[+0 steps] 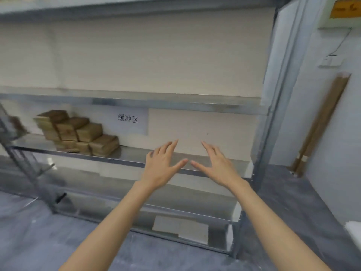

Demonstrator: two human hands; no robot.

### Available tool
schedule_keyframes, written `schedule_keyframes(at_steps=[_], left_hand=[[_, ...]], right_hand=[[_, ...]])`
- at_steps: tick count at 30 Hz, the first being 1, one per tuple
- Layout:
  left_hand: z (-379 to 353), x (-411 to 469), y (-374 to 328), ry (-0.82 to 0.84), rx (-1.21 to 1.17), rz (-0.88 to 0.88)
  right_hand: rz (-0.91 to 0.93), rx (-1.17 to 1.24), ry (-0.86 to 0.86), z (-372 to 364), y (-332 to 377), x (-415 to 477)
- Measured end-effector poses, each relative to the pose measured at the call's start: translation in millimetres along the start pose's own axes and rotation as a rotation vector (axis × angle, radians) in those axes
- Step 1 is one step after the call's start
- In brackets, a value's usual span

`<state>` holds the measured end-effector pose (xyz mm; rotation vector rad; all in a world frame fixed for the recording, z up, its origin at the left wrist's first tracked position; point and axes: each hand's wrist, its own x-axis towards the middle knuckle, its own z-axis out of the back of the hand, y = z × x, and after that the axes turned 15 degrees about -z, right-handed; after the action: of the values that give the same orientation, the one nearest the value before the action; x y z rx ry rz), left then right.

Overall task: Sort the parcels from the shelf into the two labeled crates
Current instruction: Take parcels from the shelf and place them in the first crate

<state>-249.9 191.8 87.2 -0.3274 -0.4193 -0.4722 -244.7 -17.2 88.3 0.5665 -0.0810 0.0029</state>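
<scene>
Several brown cardboard parcels (78, 132) lie stacked in a stepped pile on the left part of a metal shelf (129, 156). My left hand (162, 165) and my right hand (216, 165) are both held out flat in front of the shelf's bare middle, fingers spread, thumbs nearly touching each other. Neither hand holds anything. Both are well to the right of the parcel pile. No crates are in view.
A white paper label with printed characters (129, 120) is fixed to the wall behind the shelf. A grey upright post (273, 118) closes the rack on the right. Brown wooden strips (320, 126) lean in the right corner. A flat pale board (179, 227) lies on the lowest shelf.
</scene>
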Motion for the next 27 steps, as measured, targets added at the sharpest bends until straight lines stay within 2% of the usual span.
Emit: schedule_keyframes(at_steps=[6,12,19,27], left_hand=[[55,-43,138,-0.016,0.110,0.149],[90,-74,237,-0.030,0.126,0.252],[94,-78,331,-0.042,0.173,0.359],[62,-49,442,-0.025,0.132,0.458]], right_hand=[[0.144,0.015,0.071,-91,135,49],[0.236,0.036,0.155,-154,229,87],[0.304,0.033,0.227,-217,295,142],[0.302,0.014,0.263,-296,340,244]])
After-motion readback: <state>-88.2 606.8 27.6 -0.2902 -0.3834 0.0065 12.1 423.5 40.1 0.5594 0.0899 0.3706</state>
